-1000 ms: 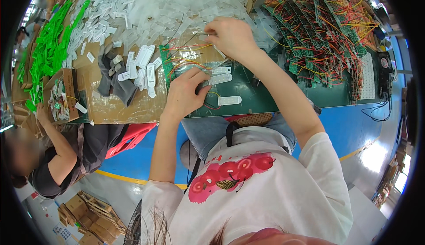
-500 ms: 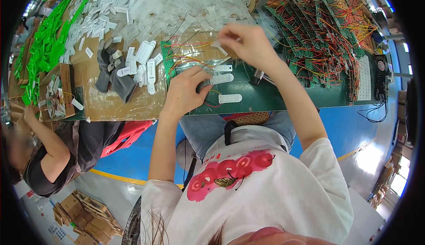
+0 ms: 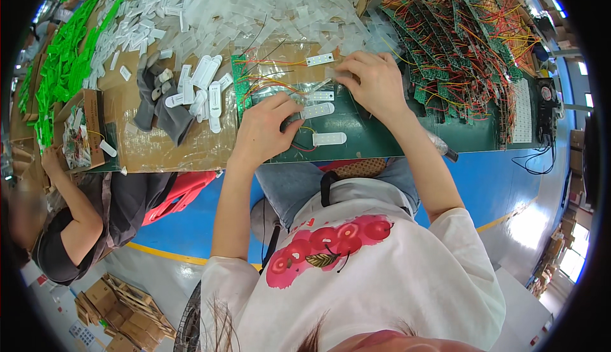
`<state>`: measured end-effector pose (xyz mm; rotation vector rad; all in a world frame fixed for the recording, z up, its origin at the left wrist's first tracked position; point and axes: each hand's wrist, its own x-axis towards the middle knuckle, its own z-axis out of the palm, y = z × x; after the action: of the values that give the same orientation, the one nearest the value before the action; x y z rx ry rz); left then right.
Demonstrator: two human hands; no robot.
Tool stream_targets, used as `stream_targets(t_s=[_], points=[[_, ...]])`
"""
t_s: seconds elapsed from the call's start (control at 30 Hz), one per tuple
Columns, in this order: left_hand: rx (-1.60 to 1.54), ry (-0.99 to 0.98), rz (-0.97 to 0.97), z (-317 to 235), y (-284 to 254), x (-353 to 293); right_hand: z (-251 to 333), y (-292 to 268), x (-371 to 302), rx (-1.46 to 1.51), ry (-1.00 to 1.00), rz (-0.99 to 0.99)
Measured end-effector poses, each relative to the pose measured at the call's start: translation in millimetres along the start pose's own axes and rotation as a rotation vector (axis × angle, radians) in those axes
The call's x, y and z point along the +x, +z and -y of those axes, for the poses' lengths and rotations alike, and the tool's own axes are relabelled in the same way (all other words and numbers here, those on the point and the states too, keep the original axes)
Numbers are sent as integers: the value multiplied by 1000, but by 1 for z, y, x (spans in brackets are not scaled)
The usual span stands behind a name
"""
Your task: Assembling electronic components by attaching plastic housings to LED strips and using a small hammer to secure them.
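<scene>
Dark green counter [image 3: 372, 143], brown cardboard sheet [image 3: 143, 148] over part of its left. Clear plastic strips [image 3: 273, 14] piled at 12 o'clock, wired circuit boards [image 3: 445, 59] heaped at 3. Grey fabric [image 3: 172, 119] at 9, white casings [image 3: 203, 75] just beside; light module [image 3: 329, 139] at 5.

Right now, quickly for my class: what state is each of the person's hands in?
Left hand: curled at the end of a rounded white strip; grip cannot be told.
Right hand: closed, apparently pinching a small translucent piece.

left hand [image 3: 262, 129]: back up, fingers [image 3: 284, 105] curled, thumb [image 3: 293, 129] opposed
right hand [image 3: 377, 84]: bent, pinching at fingertips
forearms [image 3: 230, 209]: angled forward, apart
</scene>
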<state>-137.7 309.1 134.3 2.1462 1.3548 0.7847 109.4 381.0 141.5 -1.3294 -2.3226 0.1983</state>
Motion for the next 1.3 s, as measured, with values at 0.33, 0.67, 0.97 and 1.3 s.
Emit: stream_targets(t_s=[0.33,0.67,0.97,1.3], points=[[-14,-25,11,1,1,-6,24,-33,3,309,151,64],[6,-81,10,-3,0,-5,37,9,-19,425,-227,157],[-12,-112,-12,-3,3,-6,44,10,-25,390,-87,166],[6,-118,9,-12,1,-2,61,5,-20,160,9,206]])
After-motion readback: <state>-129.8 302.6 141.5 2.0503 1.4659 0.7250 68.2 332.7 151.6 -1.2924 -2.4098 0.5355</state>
